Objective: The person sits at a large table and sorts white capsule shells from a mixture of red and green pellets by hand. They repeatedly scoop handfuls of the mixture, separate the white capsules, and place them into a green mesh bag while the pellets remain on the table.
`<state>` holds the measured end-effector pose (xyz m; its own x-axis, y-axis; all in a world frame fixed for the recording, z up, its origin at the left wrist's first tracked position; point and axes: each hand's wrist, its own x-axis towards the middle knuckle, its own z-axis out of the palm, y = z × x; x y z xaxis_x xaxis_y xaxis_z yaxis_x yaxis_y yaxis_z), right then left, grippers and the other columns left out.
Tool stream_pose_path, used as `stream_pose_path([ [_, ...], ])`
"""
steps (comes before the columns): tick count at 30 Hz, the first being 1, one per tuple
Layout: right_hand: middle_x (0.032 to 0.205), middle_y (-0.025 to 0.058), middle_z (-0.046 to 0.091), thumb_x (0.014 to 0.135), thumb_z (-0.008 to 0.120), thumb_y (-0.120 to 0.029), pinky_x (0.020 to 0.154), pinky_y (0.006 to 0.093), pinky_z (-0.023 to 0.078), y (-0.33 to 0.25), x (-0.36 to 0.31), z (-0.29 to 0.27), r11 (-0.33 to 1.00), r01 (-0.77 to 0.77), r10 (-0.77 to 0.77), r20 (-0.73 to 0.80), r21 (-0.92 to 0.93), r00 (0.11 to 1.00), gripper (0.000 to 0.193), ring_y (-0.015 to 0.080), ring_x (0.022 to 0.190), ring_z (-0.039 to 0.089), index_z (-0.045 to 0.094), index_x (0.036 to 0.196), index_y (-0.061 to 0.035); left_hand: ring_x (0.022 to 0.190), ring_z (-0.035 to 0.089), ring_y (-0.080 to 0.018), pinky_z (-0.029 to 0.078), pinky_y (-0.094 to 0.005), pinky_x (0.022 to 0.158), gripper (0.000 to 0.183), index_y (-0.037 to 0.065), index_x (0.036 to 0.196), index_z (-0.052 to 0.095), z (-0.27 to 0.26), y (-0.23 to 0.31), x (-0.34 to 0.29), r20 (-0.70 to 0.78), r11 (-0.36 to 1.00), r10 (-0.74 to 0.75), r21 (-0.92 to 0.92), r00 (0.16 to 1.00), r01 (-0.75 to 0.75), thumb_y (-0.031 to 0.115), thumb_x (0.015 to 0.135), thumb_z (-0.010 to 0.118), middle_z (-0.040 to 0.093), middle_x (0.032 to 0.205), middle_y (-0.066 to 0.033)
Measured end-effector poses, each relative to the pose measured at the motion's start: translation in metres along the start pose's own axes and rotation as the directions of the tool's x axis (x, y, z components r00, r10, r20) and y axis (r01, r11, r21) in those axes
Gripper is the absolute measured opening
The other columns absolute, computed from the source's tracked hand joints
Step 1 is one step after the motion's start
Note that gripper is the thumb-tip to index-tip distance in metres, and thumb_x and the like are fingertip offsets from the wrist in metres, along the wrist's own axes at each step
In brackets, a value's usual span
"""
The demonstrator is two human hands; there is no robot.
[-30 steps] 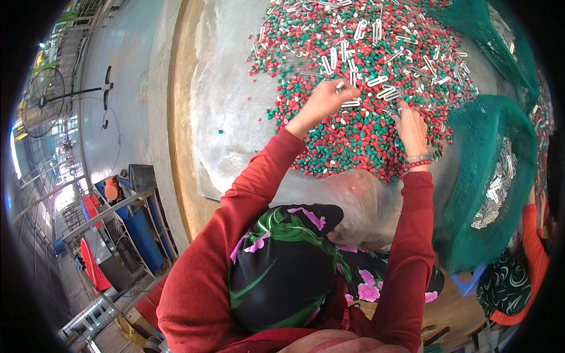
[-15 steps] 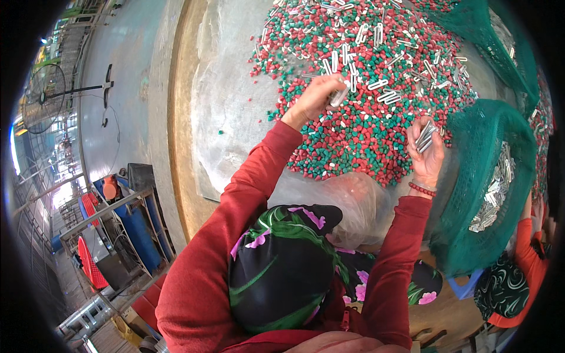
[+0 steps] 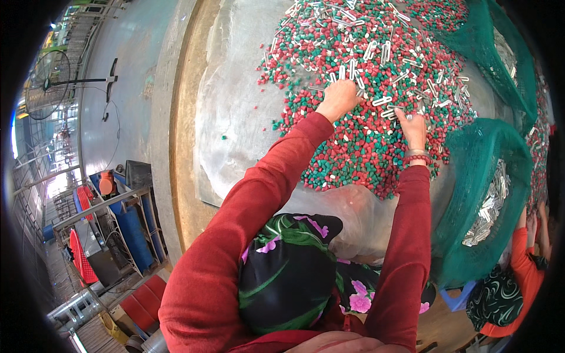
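A spread of small red, green and white cone-shaped pieces (image 3: 353, 150) lies before me, with long silver metal loops (image 3: 385, 53) scattered over it. My left hand (image 3: 339, 100) is down at the pile, its fingers curled closed beside several loops; what they hold is hidden. To its right, my right hand (image 3: 414, 128) reaches over the pieces, thumb and forefinger at a metal loop (image 3: 388, 113). A glint of metal shows among its partly hidden fingers. A red bead bracelet (image 3: 417, 157) circles my right wrist.
A green mesh bag (image 3: 465, 235) holding metal loops stands open at right, another mesh bag (image 3: 524, 94) beyond it. Clear plastic sheeting (image 3: 347, 206) lies along the pile's near edge. A co-worker in an orange sleeve (image 3: 519, 247) is at far right; a fan (image 3: 47, 85) stands left.
Both hands have moved down onto the pile and closer together. My right hand, which held a bundle of metal loops palm up, has turned over and moved up-left; my left has shifted slightly right.
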<state>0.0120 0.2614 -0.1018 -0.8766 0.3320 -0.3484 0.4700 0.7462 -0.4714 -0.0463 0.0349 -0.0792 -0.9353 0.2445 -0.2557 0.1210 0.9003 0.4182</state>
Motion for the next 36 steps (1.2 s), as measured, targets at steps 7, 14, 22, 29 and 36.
stream_pose_path([
  [7, 0.077, 0.0210, 0.064, 0.079, 0.068, -0.033, 0.063, 0.0437, 0.046, -0.018, -0.003, 0.017, 0.931, 0.280, -0.259, -0.120, 0.234, 0.959, 0.037, 0.0354, 0.070, 0.063, 0.062, 0.087, 0.0030, 0.049, 0.032, -0.0017, 0.020, -0.0194, 0.039, 0.021, 0.004, 0.078, 0.055, -0.056, -0.026, -0.029, 0.372, 0.361, 0.014, -0.868, 0.928, 0.342, 0.024, 0.080, 0.061, 0.040, 0.062, 0.0055],
  [14, 0.070, 0.0030, 0.041, 0.085, 0.056, -0.018, 0.039, 0.0188, 0.028, -0.027, -0.058, -0.004, -0.352, -0.336, -0.403, 0.182, 0.874, 0.897, 0.016, 0.0116, 0.060, 0.040, 0.050, 0.082, -0.0036, 0.049, 0.034, -0.0032, 0.022, -0.0179, 0.039, 0.017, 0.004, 0.081, 0.052, -0.089, -0.071, -0.043, 0.194, -0.106, 0.166, -0.971, 0.967, 0.213, 0.020, 0.081, 0.053, 0.046, 0.069, 0.0007],
  [22, 0.070, 0.0051, 0.045, 0.087, 0.061, -0.015, 0.038, 0.0179, 0.034, -0.016, -0.088, -0.022, -0.446, -0.421, -0.403, 0.243, 0.790, 0.883, 0.016, 0.0132, 0.060, 0.045, 0.052, 0.093, -0.0037, 0.073, 0.065, -0.0361, 0.051, -0.0449, 0.067, 0.024, 0.000, 0.076, 0.065, -0.016, -0.070, -0.034, -0.087, 0.996, -0.033, 0.076, 0.996, 0.039, 0.023, 0.073, 0.070, 0.064, 0.074, -0.0221],
  [29, 0.058, -0.0045, 0.045, 0.085, 0.064, -0.011, 0.035, 0.0167, 0.022, -0.028, -0.061, -0.033, 0.249, -0.189, -0.228, 0.247, 0.950, 0.942, 0.018, 0.0017, 0.043, 0.036, 0.058, 0.101, -0.0051, 0.065, 0.064, -0.0299, 0.050, -0.0392, 0.060, 0.021, -0.002, 0.073, 0.062, -0.013, -0.073, -0.030, -0.103, 0.997, 0.030, -0.064, 0.994, -0.036, 0.018, 0.074, 0.066, 0.061, 0.067, -0.0200],
  [36, 0.076, 0.0183, 0.063, 0.082, 0.060, -0.011, 0.060, 0.0421, 0.049, -0.029, -0.014, -0.010, 0.914, 0.396, -0.403, -0.077, -0.092, 0.912, 0.027, 0.0344, 0.069, 0.062, 0.057, 0.109, -0.0051, 0.052, 0.035, -0.0054, 0.024, -0.0180, 0.039, 0.016, 0.004, 0.080, 0.048, -0.081, -0.078, -0.047, 0.097, -0.379, 0.206, -0.910, 0.974, 0.170, 0.019, 0.080, 0.051, 0.041, 0.070, -0.0006],
])
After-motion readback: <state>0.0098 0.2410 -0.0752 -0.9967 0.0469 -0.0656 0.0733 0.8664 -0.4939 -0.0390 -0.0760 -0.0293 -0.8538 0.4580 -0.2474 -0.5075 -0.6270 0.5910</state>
